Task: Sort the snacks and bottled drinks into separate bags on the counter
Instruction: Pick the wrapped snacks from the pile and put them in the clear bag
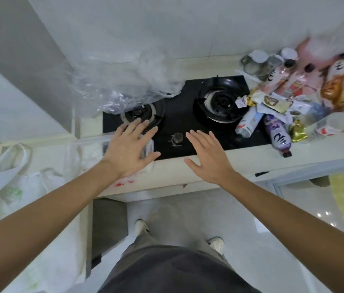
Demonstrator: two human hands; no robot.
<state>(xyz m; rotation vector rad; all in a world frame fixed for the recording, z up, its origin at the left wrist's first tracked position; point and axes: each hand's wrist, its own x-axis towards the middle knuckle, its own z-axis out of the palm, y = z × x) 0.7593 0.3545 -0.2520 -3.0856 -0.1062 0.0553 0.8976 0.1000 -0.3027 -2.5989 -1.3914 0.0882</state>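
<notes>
Both hands, left (pixel 129 147) and right (pixel 207 154), hover flat and empty (fingers spread) over the stove (pixel 179 121); bottles (pixel 276 132) and snacks (pixel 272 101) crowd the counter (pixel 240 163) rightward.

Black two-burner gas hob (pixel 179 115) sat in pale counter (pixel 240 163) | round control knob (pixel 177 138) stood at hob's front centre | grey stool (pixel 108 220) stood below on glossy white floor tiles (pixel 251 229) | white wall tiles (pixel 188 28) ran behind.
</notes>
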